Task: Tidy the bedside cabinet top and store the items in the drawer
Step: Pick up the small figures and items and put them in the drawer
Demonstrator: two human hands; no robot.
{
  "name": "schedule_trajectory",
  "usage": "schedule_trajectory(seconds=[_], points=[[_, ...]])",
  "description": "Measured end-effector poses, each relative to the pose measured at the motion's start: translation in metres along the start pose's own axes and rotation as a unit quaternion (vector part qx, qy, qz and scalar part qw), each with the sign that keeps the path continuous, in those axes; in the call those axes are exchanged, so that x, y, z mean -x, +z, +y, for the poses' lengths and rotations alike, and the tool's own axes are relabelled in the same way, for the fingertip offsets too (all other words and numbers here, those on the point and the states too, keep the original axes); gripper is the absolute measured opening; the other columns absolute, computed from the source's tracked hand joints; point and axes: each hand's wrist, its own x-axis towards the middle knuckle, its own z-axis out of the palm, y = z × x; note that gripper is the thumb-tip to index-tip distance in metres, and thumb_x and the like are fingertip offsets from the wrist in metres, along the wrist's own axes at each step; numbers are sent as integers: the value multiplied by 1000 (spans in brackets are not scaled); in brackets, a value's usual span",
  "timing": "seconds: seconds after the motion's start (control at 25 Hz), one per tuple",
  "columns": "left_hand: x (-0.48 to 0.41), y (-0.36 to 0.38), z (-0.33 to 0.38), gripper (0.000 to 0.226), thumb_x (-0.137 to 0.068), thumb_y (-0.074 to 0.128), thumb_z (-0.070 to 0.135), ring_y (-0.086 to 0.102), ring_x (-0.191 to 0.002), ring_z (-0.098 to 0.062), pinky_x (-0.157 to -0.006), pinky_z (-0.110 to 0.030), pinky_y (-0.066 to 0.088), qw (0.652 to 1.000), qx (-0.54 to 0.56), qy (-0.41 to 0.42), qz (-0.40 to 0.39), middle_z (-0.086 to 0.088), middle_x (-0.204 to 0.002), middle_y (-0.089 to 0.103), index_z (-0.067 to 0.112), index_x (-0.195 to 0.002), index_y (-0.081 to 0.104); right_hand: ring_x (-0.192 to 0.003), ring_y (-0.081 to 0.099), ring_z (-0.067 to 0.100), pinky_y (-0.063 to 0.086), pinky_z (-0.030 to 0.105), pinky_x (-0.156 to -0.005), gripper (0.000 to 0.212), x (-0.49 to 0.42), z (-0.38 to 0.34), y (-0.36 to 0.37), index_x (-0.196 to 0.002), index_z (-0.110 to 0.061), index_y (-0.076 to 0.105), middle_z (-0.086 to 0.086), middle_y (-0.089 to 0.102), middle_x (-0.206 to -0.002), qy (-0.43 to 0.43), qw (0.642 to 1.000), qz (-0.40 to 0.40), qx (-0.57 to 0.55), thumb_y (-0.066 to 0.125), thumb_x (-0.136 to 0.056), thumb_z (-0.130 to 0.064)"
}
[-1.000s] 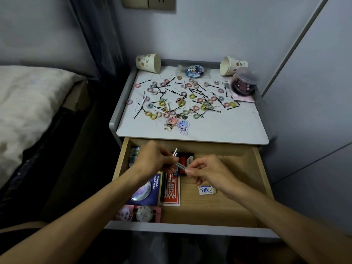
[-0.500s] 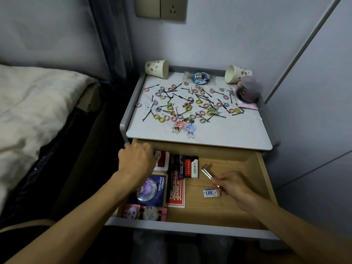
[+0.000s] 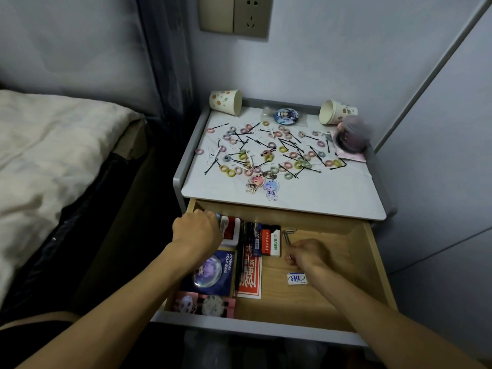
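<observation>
Right hand (image 3: 306, 255) pinches a metal clip (image 3: 288, 234), laying it flat in the drawer (image 3: 346, 262) beside the boxes (image 3: 266, 242) (to save room, probably). Left hand (image 3: 197, 231) curls at the drawer's back-left corner; whether it holds anything, I cannot tell.

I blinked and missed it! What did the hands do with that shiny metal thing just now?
The hands split apart: the left hand let go and went to the back left corner of the drawer; the right hand lowered the metal piece into it. The hair ties on the cabinet top stayed put.
</observation>
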Motion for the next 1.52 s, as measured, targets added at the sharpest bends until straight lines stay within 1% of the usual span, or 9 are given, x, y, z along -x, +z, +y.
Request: schedule_trajectory(seconds=[0.28, 0.44, 0.8, 0.92, 1.04, 1.12, 1.32, 1.44, 1.52], points=[[-1, -1, 2, 29, -100, 41, 28, 63, -107, -32, -76, -34, 40, 1000, -28, 10, -5, -10, -117, 64, 12, -118, 57, -88, 69, 29, 57, 41, -82, 8, -7, -2, 9, -93, -5, 68, 17, 71, -95, -107, 991, 24, 76, 65, -91, -12], [0, -3, 3, 29, -100, 41, 28, 62, -107, -32, -77, -34, 41, 999, -33, 10, -9, -10, -118, 64, 12, -118, 57, -89, 67, 29, 56, 45, -86, 15, -10, -6, 10, -79, -16, 61, 18, 71, -99, -126, 989, 37, 65, 64, -91, -7], [0, -5, 4, 31, -99, 43, 28, 62, -107, -32, -78, -34, 42, 999, -37, 9, -19, -10, -119, 63, 12, -120, 58, -85, 67, 21, 58, 37, -80, 11, -11, -4, 4, -101, -5, 68, 11, 71, -101, -195, 979, 25, 56, 62, -92, -5], [-1, -5, 4, 32, -99, 42, 29, 61, -109, -33, -81, -35, 44, 999, -42, 12, -22, -11, -120, 63, 11, -121, 58, -83, 60, -2, 52, 11, -72, 20, 1, 13, -23, -107, -22, 68, -12, 66, -96, -308, 921, -44, 232, 70, -88, -19], [-1, -4, 5, 31, -99, 42, 29, 62, -107, -33, -77, -34, 41, 999, -46, 19, -16, -11, -118, 64, 12, -119, 58, -100, 55, 0, 52, 24, -88, 40, 8, 27, -47, -116, -34, 61, -19, 56, -112, -350, 813, -134, 446, 75, -78, -40], [0, -4, 5, 30, -99, 42, 29, 64, -105, -31, -75, -33, 41, 999, -45, 22, -11, -10, -116, 65, 13, -118, 60, -97, 55, 1, 52, 25, -85, 37, 10, 30, -48, -113, -34, 60, -18, 56, -114, -360, 790, -129, 479, 73, -80, -41], [2, -3, 5, 31, -99, 43, 31, 63, -106, -32, -77, -33, 41, 999, -47, 16, -12, -10, -116, 65, 13, -118, 60, -66, 59, 0, 46, 15, -57, 14, 8, 21, -34, -87, -24, 66, -9, 66, -76, -296, 867, -19, 400, 68, -87, -38], [1, -4, 5, 30, -99, 44, 31, 62, -107, -31, -75, -32, 37, 999, -46, 18, -16, -9, -117, 65, 13, -118, 59, -51, 54, 3, 30, 15, -40, 27, -3, 6, -28, -66, -19, 65, -6, 59, -58, -241, 916, 42, 317, 68, -88, -35], [0, -5, 6, 30, -99, 43, 31, 63, -105, -30, -73, -32, 36, 998, -52, 16, -17, -9, -116, 65, 14, -117, 59, -46, 55, 10, 34, 18, -39, 33, -8, 1, -19, -60, -14, 63, -1, 58, -52, -223, 932, 50, 282, 70, -87, -32]])
